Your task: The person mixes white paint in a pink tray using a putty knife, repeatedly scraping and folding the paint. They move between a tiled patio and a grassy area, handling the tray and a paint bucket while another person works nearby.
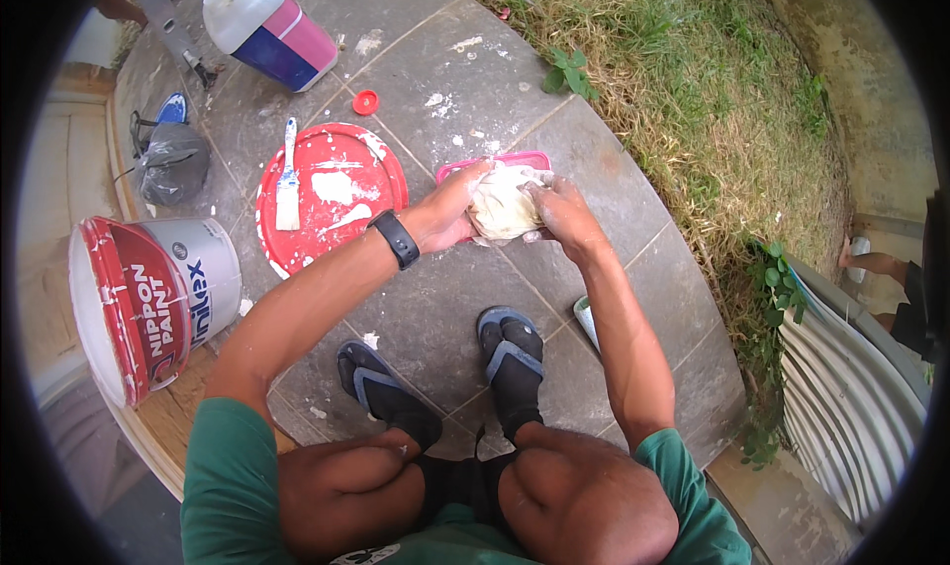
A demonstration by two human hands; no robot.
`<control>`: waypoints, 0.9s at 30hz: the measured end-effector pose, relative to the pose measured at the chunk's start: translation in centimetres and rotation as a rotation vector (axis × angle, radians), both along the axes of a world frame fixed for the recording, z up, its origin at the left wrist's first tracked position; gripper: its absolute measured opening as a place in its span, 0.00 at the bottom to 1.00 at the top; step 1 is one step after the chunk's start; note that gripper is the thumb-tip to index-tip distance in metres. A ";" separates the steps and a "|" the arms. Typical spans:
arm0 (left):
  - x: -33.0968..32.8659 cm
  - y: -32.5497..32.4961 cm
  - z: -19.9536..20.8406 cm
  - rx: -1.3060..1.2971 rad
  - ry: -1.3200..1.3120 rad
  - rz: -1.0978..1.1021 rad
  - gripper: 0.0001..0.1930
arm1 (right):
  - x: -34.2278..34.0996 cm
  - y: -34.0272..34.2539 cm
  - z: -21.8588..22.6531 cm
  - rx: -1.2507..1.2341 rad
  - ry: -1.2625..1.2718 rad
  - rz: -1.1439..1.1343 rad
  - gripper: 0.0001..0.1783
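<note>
Between both my hands is a cream-white, crumpled, soft-looking lump (506, 205), perhaps a wet cloth or a bag of paste; I cannot tell which. My left hand (453, 207) grips its left side, with a dark band on that wrist. At its right edge, the fingers of my right hand (566, 215) are closed on it, smeared with white. Right under and behind the lump shows the rim of a pink tray (526, 158), mostly hidden. Left of my hands, a paint-spattered red lid (381, 174) lies on the tiles, with a white-bristled paintbrush (288, 184) across it.
A large white-and-red paint bucket (213, 268) stands at the left. Farther off are a plastic jug (272, 31), a small red cap (365, 102) and a dark bag (172, 161). A cylindrical thing (586, 318) lies beneath my right forearm. Grass (693, 100) borders the tiles.
</note>
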State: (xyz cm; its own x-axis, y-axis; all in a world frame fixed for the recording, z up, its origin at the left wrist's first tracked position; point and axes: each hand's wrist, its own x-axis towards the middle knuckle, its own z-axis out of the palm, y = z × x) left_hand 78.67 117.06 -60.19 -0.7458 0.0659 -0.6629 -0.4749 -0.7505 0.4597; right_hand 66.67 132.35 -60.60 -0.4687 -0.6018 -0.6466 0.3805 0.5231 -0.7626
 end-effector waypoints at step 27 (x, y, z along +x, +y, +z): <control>-0.7 11.0 -3.1 -0.108 -0.131 0.599 0.34 | -1.8 0.5 1.0 0.016 0.471 0.165 0.17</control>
